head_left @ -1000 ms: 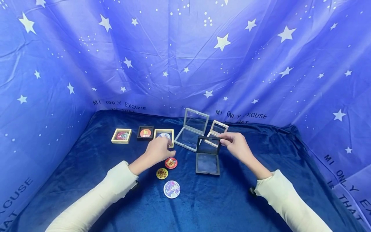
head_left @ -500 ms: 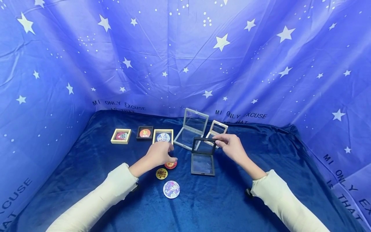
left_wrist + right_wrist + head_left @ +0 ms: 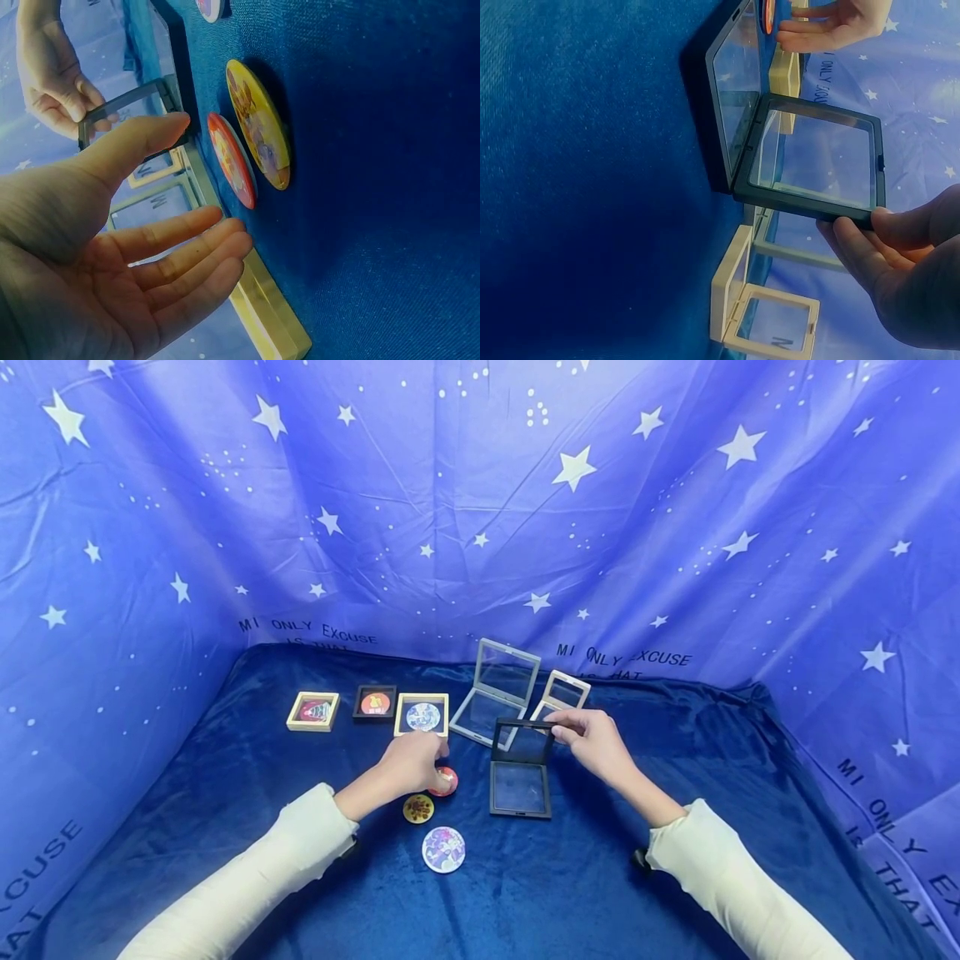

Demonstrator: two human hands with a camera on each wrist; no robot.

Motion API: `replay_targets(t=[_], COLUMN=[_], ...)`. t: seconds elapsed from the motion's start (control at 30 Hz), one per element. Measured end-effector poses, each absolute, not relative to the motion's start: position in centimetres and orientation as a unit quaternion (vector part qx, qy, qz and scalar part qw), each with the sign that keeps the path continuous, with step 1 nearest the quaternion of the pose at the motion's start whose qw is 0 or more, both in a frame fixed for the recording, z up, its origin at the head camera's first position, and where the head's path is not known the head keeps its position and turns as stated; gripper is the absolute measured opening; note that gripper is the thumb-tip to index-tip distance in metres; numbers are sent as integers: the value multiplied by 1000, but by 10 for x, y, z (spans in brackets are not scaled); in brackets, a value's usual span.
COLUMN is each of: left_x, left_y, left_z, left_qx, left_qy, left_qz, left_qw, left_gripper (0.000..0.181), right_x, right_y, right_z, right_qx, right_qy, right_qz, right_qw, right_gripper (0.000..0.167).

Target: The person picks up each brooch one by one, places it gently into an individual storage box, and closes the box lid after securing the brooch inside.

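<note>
My right hand (image 3: 597, 745) pinches the upper right corner of the raised lid of a black display frame (image 3: 802, 201), between thumb and fingers. That hinged frame stands unfolded on the cloth, with see-through film in both halves. My left hand (image 3: 405, 767) hovers over a round red badge (image 3: 448, 780) and partly hides it in the head view. In the left wrist view its thumb and fingers (image 3: 217, 251) are spread apart, and the red badge lies beyond them on the cloth. A yellow badge (image 3: 418, 809) lies close to the red one. Nearer me is a larger purple-and-white badge (image 3: 444, 850).
Behind the black frame stand an unfolded grey frame (image 3: 457, 728) and a small beige frame (image 3: 567, 677). Three frames holding badges line the back left: cream (image 3: 292, 724), black (image 3: 357, 717) and cream (image 3: 446, 703). Dark blue cloth (image 3: 300, 893) covers the table.
The right hand has drawn the black frame to the left, nearer the badges. The left hand has moved slightly toward me, uncovering the right cream frame's badge.
</note>
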State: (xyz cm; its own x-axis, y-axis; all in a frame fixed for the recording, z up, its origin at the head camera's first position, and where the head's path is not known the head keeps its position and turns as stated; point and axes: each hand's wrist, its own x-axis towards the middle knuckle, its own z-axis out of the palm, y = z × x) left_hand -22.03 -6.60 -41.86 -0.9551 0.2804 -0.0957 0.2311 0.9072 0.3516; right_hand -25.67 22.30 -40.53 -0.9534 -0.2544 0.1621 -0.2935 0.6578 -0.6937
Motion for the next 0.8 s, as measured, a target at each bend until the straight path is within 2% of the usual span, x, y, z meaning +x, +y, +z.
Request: replay_targets(t=[0.27, 0.5, 0.8], left_x=[-220, -220, -222], left_y=[-65, -64, -62], left_z=[-421, -423, -423], left_qx=[143, 152, 147], left_qy=[973, 973, 974], left_qz=[167, 157, 143], left_qw=[72, 68, 96], left_gripper=[54, 53, 49], right_x=[-257, -258, -260], right_y=[223, 225, 228], right_z=[-402, -396, -396], right_qx=[160, 161, 154], right_qy=[-909, -907, -910], right_qz=[384, 388, 381], right_qw=[7, -33, -56], right_gripper=[18, 20, 22])
